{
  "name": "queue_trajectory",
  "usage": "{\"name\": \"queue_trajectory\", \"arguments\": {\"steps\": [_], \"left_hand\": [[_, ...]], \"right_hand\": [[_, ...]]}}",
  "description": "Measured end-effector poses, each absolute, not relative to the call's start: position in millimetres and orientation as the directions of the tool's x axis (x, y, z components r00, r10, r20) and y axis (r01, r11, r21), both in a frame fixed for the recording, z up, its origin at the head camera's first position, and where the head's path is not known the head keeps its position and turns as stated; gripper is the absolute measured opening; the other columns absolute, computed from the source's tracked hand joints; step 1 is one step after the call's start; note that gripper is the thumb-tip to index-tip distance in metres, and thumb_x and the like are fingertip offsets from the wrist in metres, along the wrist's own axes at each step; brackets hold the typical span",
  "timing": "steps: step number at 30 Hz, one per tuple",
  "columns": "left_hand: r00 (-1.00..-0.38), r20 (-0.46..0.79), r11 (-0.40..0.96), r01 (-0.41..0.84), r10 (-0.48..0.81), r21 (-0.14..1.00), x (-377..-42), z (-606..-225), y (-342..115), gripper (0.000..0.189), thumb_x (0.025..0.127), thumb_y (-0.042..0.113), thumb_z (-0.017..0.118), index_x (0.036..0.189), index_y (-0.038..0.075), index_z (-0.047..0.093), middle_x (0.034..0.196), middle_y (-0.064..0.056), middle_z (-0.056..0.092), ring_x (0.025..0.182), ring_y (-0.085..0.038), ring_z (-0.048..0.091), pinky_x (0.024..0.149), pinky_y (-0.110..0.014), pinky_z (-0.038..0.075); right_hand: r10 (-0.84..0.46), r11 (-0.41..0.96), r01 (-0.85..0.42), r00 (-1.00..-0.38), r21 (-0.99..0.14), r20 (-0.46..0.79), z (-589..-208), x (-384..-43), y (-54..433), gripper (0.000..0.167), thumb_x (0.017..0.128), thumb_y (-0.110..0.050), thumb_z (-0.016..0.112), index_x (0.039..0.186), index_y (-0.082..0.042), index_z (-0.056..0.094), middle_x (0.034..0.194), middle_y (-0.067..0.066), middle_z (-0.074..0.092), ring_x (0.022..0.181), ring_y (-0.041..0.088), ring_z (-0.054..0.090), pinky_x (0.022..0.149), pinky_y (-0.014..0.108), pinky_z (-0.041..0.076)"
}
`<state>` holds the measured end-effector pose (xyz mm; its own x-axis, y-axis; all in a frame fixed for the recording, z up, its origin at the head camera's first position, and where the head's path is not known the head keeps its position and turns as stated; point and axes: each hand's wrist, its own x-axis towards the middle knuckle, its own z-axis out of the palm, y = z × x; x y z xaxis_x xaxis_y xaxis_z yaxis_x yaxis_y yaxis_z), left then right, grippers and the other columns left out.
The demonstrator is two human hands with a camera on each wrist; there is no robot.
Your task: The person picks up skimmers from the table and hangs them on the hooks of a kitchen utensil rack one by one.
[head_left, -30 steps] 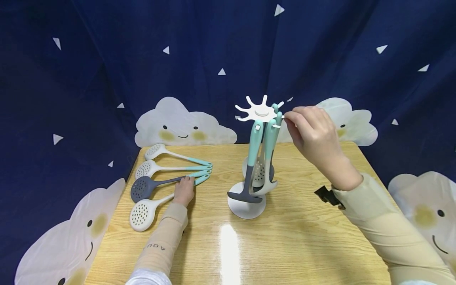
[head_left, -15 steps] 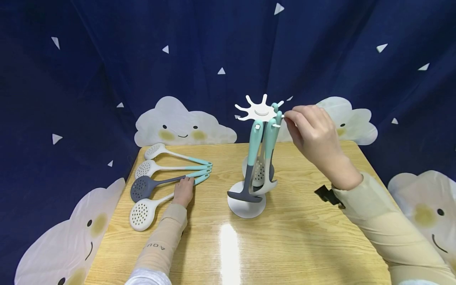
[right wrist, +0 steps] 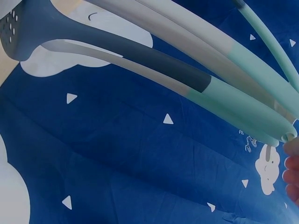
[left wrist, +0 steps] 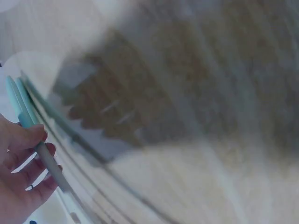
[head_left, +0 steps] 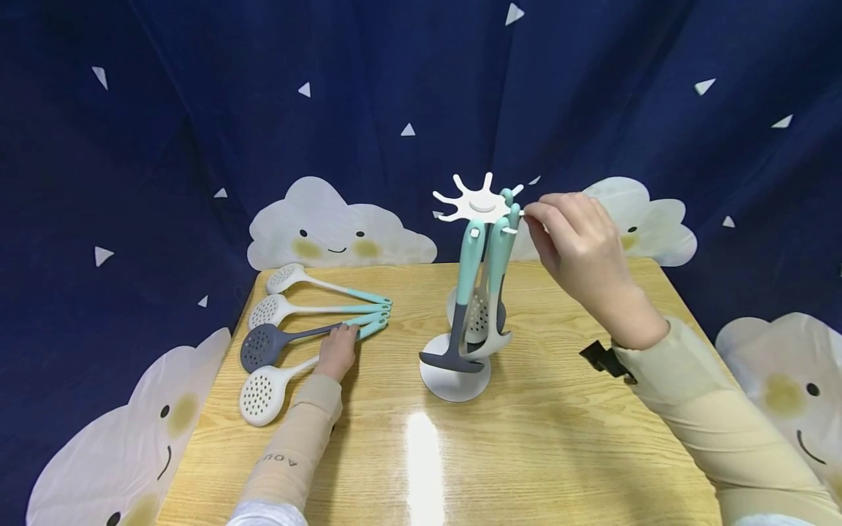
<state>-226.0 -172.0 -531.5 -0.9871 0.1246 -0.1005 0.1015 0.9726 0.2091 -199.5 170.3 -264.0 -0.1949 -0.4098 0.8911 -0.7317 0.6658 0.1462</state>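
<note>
In the head view my left hand (head_left: 338, 353) is at the handle of the nearest white skimmer (head_left: 262, 396). The left wrist view shows thumb and fingers pinching a teal-and-grey handle (left wrist: 49, 161). Centre right stands a white utensil rack (head_left: 455, 385) with a star-shaped pronged top. My right hand (head_left: 579, 245) pinches the tip of a right-hand prong, at the end of a hanging teal handle. From the rack hang several teal-handled utensils, among them a dark one with a curved foot (head_left: 452, 360) and a dark slotted one (right wrist: 140, 52).
Left on the wooden table (head_left: 552, 453) lie a dark skimmer (head_left: 261, 348), a white skimmer (head_left: 266, 312) and a white slotted utensil (head_left: 287, 277), handles bunched to the right. A dark blue curtain (head_left: 368, 66) with white clouds hangs behind.
My left hand and forearm have shifted very slightly to the left along the handle. The right hand, the rack and the lying utensils keep their places.
</note>
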Motion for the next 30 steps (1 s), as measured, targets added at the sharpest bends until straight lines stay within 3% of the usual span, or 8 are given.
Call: {"name": "queue_trajectory", "arguments": {"steps": [17,24,30], "left_hand": [[-0.970,0.109,0.944,0.238,0.219,0.227,-229.7,-495.2,-158.8,0.046,0.076,-0.009,0.064,0.120,-0.003,0.050,0.105,-0.022,0.057,0.091,-0.036,0.056,0.073,-0.043,0.050],[-0.968,0.126,0.922,0.247,0.219,0.298,-228.2,-471.6,-149.1,0.063,0.071,-0.011,0.069,0.128,-0.002,0.043,0.114,-0.023,0.054,0.102,-0.037,0.053,0.083,-0.045,0.048],[-0.937,0.248,0.872,0.326,0.247,0.364,-224.1,-449.2,-139.5,0.058,0.071,-0.020,0.060,0.125,-0.005,0.044,0.104,-0.023,0.056,0.095,-0.037,0.055,0.083,-0.042,0.048]], "right_hand": [[-0.404,0.663,-0.734,-0.188,0.145,0.895,-263.9,-199.4,170.0,0.008,0.087,0.001,0.054,0.089,0.006,0.061,0.084,0.018,0.059,0.073,0.035,0.052,0.061,0.043,0.042],[-0.401,0.668,-0.730,-0.189,0.145,0.896,-264.5,-200.0,170.4,0.008,0.087,0.001,0.055,0.089,0.005,0.061,0.084,0.018,0.059,0.073,0.035,0.053,0.062,0.043,0.043],[-0.400,0.668,-0.730,-0.188,0.145,0.897,-264.7,-200.2,170.5,0.008,0.087,0.001,0.054,0.089,0.005,0.061,0.084,0.018,0.059,0.072,0.035,0.053,0.062,0.043,0.043]]}}
